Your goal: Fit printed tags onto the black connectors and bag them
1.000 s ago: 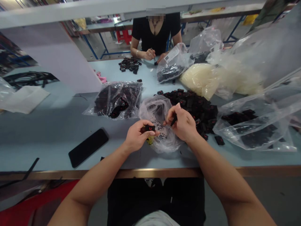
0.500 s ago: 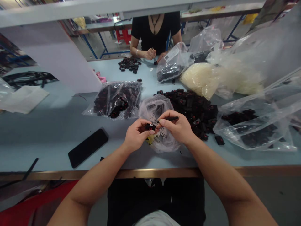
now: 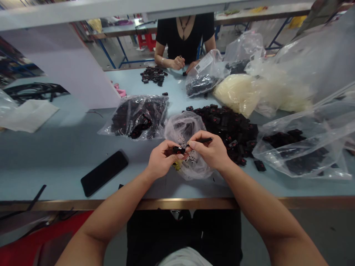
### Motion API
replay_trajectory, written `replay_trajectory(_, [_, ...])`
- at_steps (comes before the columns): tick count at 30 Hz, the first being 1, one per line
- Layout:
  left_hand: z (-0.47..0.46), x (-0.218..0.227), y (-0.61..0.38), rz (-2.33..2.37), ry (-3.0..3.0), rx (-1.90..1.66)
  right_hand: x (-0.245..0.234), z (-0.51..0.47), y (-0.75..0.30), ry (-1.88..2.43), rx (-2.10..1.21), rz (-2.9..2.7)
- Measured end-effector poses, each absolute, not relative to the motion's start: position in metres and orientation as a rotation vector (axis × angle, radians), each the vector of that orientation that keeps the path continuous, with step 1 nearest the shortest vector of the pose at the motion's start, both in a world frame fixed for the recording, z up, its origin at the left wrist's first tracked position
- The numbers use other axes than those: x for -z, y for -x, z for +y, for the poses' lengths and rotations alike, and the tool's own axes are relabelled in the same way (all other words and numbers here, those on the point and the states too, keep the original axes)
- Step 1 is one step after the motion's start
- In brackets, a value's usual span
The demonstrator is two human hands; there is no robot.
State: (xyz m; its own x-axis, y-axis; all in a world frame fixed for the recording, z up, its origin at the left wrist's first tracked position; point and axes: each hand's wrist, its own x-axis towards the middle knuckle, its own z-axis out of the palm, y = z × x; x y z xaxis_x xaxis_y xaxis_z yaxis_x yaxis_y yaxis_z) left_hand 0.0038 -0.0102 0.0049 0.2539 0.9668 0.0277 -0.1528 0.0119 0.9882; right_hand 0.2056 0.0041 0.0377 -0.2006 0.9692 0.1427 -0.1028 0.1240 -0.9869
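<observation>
Between the thumb and fingers of my left hand point(image 3: 161, 159) is a small black plastic part point(image 3: 179, 150) with a red mark and small white bits on it. My right hand point(image 3: 208, 149) is closed around a slim black pen-like tool point(image 3: 204, 140), whose tip end points at the part. The exact kind of tool is hidden by my fingers. Beneath both hands lies an open clear plastic bag point(image 3: 198, 171) holding many tiny white pieces point(image 3: 190, 157) and something yellow. A heap of black parts point(image 3: 229, 127) spreads just beyond my right hand.
A black phone point(image 3: 104, 173) lies to the left. A clear bag of black parts point(image 3: 138, 116) sits beyond it; another bag point(image 3: 302, 147) is at the right. Cream-filled bags point(image 3: 235, 92) stand at the back. Across the table, a person point(image 3: 185, 40) works near a small pile point(image 3: 154, 75).
Both hands stay nearly in place over the bag. The black part in my left hand has turned slightly, and more white shows on it. The view has shifted a little.
</observation>
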Motion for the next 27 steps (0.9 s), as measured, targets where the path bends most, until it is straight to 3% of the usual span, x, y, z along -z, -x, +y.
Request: replay_trajectory(27, [-0.0096,-0.0050,0.0032,1.160,-1.722,-1.055,-0.0420,-0.0043,-0.2002,1.093,-1.119,-1.529])
